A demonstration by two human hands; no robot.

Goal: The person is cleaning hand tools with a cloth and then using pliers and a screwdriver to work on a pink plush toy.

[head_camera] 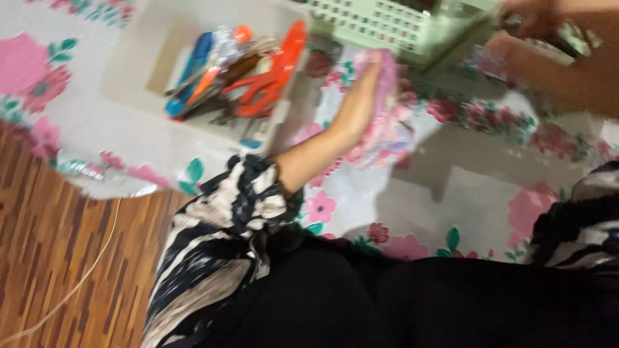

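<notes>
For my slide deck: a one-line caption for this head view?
Left hand presses a pink cloth on the floral tablecloth, beside a tray of scissors.

A table (pixel 445 193) under a patterned cloth (pixel 97 122) is filling the upper part of the view, and the floor (pixel 58 258) is lying to its lower left. A cord (pixel 84 277) is running across that floor. On the table, at the upper left, a shallow tray (pixel 129 58) is standing, and scissors (pixel 267 80) and other tools are lying in it. To the right of the tray, at the far edge, a perforated basket (pixel 380 22) is sitting. The left hand (pixel 364 90) is resting on a small cloth (pixel 387 122) between tray and basket, just before the basket. The right hand (pixel 535 38) is staying at the far right, beside the basket.
</notes>
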